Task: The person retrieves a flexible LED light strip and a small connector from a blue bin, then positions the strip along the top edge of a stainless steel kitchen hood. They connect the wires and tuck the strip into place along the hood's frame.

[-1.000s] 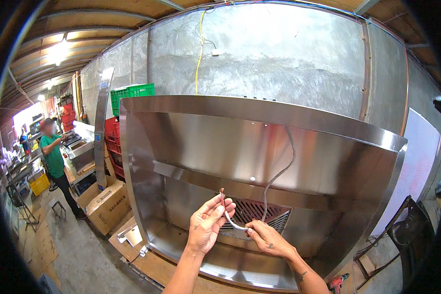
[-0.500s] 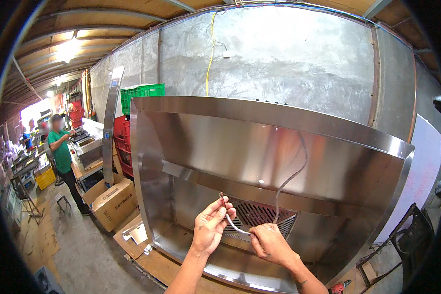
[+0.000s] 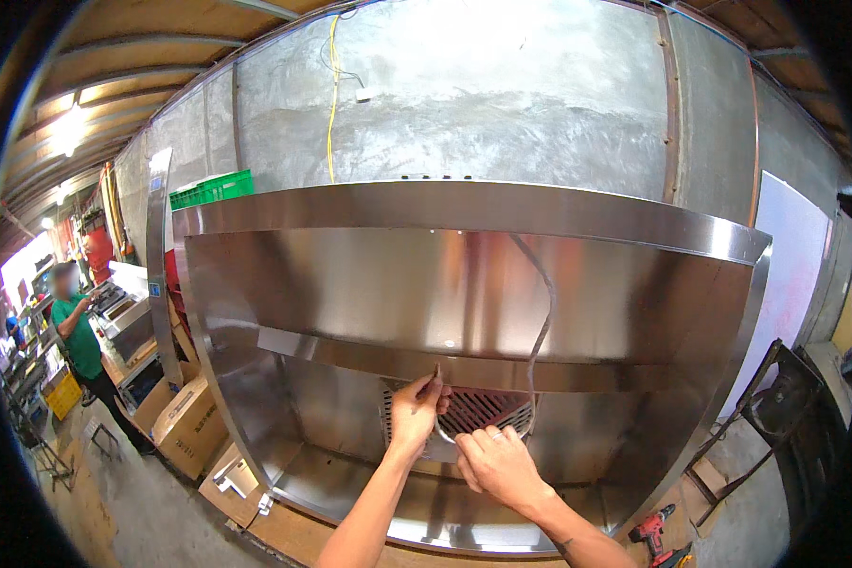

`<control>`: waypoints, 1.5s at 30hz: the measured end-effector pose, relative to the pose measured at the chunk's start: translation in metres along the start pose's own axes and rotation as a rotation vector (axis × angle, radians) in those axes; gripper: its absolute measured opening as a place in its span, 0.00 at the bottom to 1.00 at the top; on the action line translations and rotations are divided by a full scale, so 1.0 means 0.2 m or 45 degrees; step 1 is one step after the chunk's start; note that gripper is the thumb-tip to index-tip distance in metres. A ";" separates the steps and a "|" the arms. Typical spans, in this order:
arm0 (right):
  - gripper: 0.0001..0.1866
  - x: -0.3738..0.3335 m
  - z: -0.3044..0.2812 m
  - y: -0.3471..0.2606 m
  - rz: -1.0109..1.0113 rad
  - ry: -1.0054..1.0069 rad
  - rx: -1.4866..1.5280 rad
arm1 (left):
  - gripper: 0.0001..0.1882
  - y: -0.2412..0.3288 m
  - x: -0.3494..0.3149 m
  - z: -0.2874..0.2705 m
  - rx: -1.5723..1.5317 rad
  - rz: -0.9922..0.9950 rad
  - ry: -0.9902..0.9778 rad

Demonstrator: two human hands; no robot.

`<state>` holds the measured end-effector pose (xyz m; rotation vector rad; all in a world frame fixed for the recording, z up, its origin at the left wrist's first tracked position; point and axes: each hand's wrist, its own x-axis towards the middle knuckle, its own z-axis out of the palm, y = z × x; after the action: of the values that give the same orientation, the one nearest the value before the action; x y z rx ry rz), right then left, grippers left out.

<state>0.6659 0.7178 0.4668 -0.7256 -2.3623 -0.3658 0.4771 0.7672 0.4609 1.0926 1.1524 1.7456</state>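
A large stainless steel hood (image 3: 464, 210) stands tilted in front of me, its hollow inside facing me. From its upper part a grey cable (image 3: 545, 327) hangs in a curve down to my hands. My left hand (image 3: 413, 413) pinches the cable near its end, and the thin tip sticks up above the fingers. Lower and to the right, my right hand (image 3: 498, 462) is closed round the same cable, with a short pale bend between the two hands. Behind them is a slotted metal grille (image 3: 488, 413), partly covered by my hands.
A red cordless drill (image 3: 651, 532) lies at the lower right, near a dark chair frame (image 3: 772, 402). Cardboard boxes (image 3: 191, 426) and a green crate (image 3: 213, 189) stand to the left. Farther left, a person in a green shirt (image 3: 80, 336) works at a bench.
My view has shifted to the right, bringing the drill more fully into sight. Both hands stay on the cable; the left fingers have turned and curled more closely round its end.
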 end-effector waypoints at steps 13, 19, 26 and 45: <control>0.06 0.10 0.11 0.27 0.145 0.114 -0.062 | 0.11 -0.30 0.39 0.12 -0.174 -0.075 -0.072; 0.10 0.13 0.15 0.24 0.212 0.052 -0.052 | 0.11 -0.31 0.44 0.11 -0.198 -0.086 -0.117; 0.07 0.23 0.14 0.17 0.195 0.086 -0.005 | 0.13 -0.24 0.47 0.05 0.004 -0.056 -0.089; 0.19 0.36 0.45 0.35 0.379 0.089 -0.096 | 0.19 -0.38 0.47 0.18 0.390 0.007 0.202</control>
<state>0.6159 0.8413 0.4497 -1.0658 -2.1434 -0.3457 0.4889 0.8865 0.4200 1.1491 1.5552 1.7223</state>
